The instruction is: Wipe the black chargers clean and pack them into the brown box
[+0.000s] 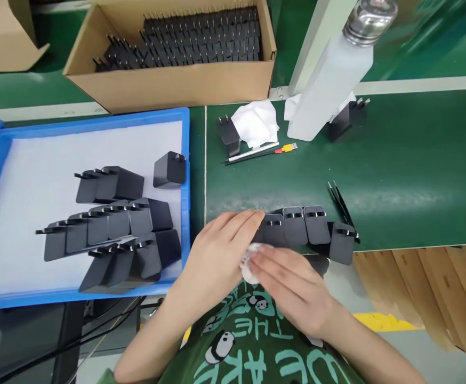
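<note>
My left hand (223, 248) is closed at the left end of a row of black plug adapters (295, 226) along the table's front edge. Its fingers are pressed together and hide whatever is under them. Pinched in my right hand (297, 285) is a crumpled white wipe (249, 263), held against the left hand's palm side. At the row's right end, one adapter (342, 244) sits slightly askew, with black tweezers (343, 208) beside it.
On the left, a blue-rimmed tray (185, 202) holds several adapters. Behind stands a cardboard box (177, 85) packed with prongs-up adapters. A white bottle (332, 80) with a metal top, white tissue (257, 124), a pen-like stick (252, 152) and another adapter (229, 136) lie farther back.
</note>
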Available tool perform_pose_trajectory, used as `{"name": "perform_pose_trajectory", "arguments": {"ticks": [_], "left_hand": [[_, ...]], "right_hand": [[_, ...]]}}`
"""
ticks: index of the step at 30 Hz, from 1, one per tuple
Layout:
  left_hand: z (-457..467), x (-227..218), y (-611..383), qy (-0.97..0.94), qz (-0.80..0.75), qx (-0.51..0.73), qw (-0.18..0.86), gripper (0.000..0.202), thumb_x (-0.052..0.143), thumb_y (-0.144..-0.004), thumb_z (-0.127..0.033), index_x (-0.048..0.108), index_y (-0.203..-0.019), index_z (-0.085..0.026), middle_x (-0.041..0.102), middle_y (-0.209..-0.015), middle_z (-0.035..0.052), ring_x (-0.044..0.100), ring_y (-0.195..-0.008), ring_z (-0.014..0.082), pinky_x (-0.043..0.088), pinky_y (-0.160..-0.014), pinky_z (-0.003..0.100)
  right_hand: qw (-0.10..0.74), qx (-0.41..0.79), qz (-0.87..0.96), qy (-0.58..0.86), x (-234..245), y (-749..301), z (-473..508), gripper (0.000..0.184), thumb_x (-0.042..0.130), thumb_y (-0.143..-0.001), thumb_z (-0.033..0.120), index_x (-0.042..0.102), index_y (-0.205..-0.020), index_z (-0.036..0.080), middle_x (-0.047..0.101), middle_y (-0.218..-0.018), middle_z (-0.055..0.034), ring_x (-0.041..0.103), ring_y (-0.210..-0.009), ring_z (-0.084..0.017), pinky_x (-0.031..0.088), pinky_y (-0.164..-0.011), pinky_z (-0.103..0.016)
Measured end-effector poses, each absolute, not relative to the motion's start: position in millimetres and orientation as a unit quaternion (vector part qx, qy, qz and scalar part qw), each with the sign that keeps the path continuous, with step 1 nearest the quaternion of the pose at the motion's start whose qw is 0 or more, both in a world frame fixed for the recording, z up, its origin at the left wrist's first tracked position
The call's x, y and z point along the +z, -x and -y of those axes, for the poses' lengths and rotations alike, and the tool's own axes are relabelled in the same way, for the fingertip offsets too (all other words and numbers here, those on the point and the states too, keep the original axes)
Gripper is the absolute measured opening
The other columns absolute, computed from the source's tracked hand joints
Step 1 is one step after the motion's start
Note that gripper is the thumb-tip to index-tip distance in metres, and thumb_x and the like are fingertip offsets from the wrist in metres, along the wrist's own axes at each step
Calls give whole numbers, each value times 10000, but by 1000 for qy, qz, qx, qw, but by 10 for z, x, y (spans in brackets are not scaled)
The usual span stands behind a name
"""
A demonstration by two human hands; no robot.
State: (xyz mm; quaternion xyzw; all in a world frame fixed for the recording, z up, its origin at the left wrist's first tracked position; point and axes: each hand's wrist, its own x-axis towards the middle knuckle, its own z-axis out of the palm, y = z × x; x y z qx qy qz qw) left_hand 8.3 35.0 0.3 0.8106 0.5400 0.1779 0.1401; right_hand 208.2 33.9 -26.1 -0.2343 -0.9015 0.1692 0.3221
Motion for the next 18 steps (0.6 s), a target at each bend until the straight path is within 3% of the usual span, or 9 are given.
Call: {"name": "perform_pose_trajectory", "arguments": {"ticks": [4, 8, 12, 15, 18], "left_hand": [[-355, -4, -68, -805, -544, 179, 155, 528, 601, -824, -63, 484, -1335, -123, 630, -1298, 85, 589, -1093, 255, 532, -921, 415], [-345, -7, -64, -803, -544, 185, 157, 498, 587, -852, -80, 486, -1337, -126, 628, -1303, 87, 583, -1111, 256, 528, -920, 413], [-341, -16, -48, -806, -537, 190, 161, 463, 555, -881, -90, 485, -1337, -135, 636, -1288, 93, 587, -1095, 248, 529, -918, 410], [-385, -31, -28, -805, -540, 172, 174, 485, 612, -897, -191, 472, -1358, -141, 624, -1309, 93, 580, -1104, 254, 519, -946, 427], [-386, 36, -65, -799, -552, 152, 182, 525, 641, -901, -349, 483, -1356, -139, 613, -1332, 87, 577, -1132, 258, 500, -987, 424]], "right_hand": [[351, 264, 870, 225, -140, -2261, -340, 322, 478, -913, 22, 662, -1167, 94, 734, -1114, -110, 642, -1172, -210, 616, -931, -367], [378, 163, 857, 311, -112, -2216, -361, 395, 536, -855, -19, 644, -1216, 99, 723, -1154, -116, 621, -1212, -233, 598, -959, -387], [335, 126, 897, 260, -229, -2081, -326, 312, 477, -906, 27, 678, -1140, 69, 724, -1168, -111, 630, -1199, -211, 560, -1011, -375], [327, 192, 890, 254, -154, -2210, -269, 262, 484, -922, 73, 714, -1038, 122, 767, -1025, -65, 690, -1072, -176, 582, -961, -343], [331, 203, 879, 276, -103, -2458, -259, 265, 539, -920, 129, 717, -1112, 168, 762, -1000, -79, 695, -1057, -207, 569, -970, -363]]}}
